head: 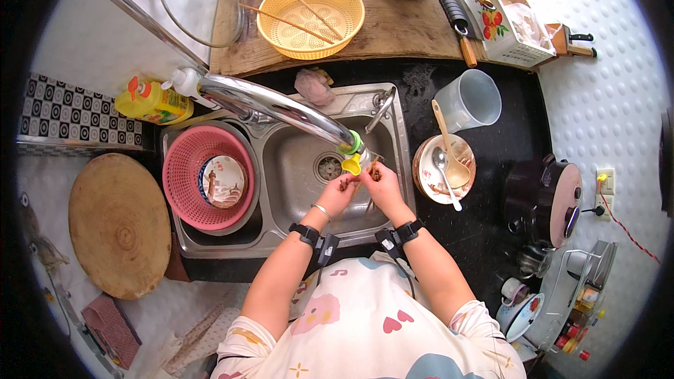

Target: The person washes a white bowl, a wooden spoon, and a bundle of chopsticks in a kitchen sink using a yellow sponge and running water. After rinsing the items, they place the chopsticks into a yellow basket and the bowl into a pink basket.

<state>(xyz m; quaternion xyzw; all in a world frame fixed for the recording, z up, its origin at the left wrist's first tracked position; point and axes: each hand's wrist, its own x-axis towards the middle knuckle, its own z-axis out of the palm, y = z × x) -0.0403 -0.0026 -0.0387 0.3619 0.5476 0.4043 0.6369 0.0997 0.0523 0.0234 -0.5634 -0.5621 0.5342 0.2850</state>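
Both my hands are over the right basin of the stainless steel sink [295,184], just below the faucet's yellow spout guide [351,165]. Thin brown sticks, seemingly chopsticks [375,172], are gripped in my right hand [387,190]. Close beside it, my left hand [336,201] has its fingers closed on brown sticks too, with their ends showing between the fingers. The fingers hide most of their length. A curved chrome faucet [279,100] reaches over the basin from the upper left. Behind my hands shows the drain strainer [330,167].
Left of my hands, a pink colander [181,184] holds bowls [223,181]. On the right counter are stacked bowls [425,155] with a ladle [457,171] and spoon [445,173], plus a plastic container [447,102]. Behind, a yellow basket [310,50] carries two chopsticks.
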